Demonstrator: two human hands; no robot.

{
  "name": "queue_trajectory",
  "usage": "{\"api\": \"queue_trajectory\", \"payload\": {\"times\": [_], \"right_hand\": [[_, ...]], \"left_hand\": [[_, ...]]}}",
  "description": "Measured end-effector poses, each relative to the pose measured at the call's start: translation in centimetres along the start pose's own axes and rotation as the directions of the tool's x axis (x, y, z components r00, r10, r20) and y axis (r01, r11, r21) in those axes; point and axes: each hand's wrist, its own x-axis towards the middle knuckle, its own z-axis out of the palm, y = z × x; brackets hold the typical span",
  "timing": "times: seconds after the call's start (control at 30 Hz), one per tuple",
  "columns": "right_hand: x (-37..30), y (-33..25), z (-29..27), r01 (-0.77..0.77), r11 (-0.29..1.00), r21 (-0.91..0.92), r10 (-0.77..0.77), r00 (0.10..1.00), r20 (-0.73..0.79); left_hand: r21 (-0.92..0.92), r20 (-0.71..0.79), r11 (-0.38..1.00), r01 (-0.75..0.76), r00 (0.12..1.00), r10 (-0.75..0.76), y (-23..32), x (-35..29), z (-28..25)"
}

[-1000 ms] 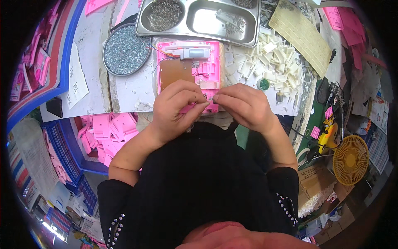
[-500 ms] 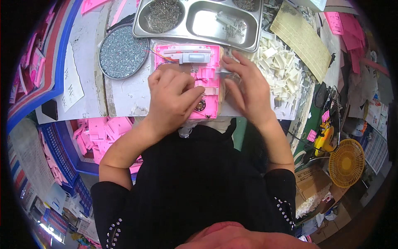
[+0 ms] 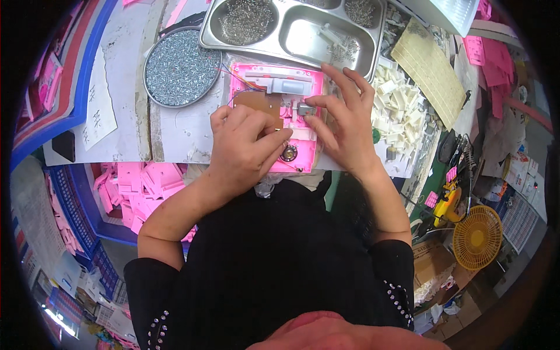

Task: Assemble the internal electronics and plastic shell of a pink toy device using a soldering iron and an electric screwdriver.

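A pink plastic housing (image 3: 237,86) lies face down on the table, its inside showing. Across its top sits a grey-white module (image 3: 290,86) with thin coloured wires at the left. My left hand (image 3: 245,143) covers the lower left of the housing, over a brown circuit board (image 3: 256,104). Its thumb and fingers are pinched together by a white strip (image 3: 303,134); what they hold is hidden. Right of the housing, my right hand (image 3: 353,119) has thumb and forefinger on a small grey metal block (image 3: 305,109), other fingers raised. A round speaker (image 3: 289,153) sits below the strip.
A round dish of screws (image 3: 181,67) stands at left, a metal compartment tray (image 3: 280,44) with springs behind. White plastic pieces (image 3: 399,111) are heaped at right by a yellowish board (image 3: 429,73). Pink parts (image 3: 146,186) fill a bin below the table edge; a yellow basket (image 3: 477,236) is lower right.
My right hand has come in over the housing's right side, its thumb and forefinger now at the grey block. My left hand stays pinched and more brown board shows. The whole view has shifted slightly.
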Motion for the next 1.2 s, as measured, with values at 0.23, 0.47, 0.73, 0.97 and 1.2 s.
{"api": "queue_trajectory", "payload": {"times": [0.23, 0.47, 0.73, 0.97, 1.2], "right_hand": [[0.6, 0.2, -0.7, -0.048, 0.999, 0.009, 0.047, 0.992, 0.113], [1.0, -0.1, -1.3, -0.099, 0.989, 0.108, 0.097, 0.995, 0.023], [4.5, -3.2, 1.1, 0.279, 0.96, -0.018, -0.28, 0.958, -0.06], [6.0, -4.7, 2.9, 0.26, 0.951, -0.165, -0.269, 0.963, -0.033], [6.8, -5.0, 4.0, 0.307, 0.933, -0.186, -0.327, 0.941, -0.088]], "left_hand": [[-0.08, -0.037, 0.996, 0.031, 0.999, -0.034, -0.9, 0.7, -1.8], [0.218, -0.067, 0.974, 0.065, 0.996, -0.052, -4.7, 1.6, -2.9], [0.167, -0.104, 0.986, -0.008, 0.994, 0.025, -2.9, 0.3, -2.4], [0.14, -0.176, 0.989, 0.035, 0.984, -0.01, -3.4, -0.1, -2.3], [0.047, -0.25, 0.996, 0.076, 0.966, -0.062, -4.8, 0.2, -3.4]]}}
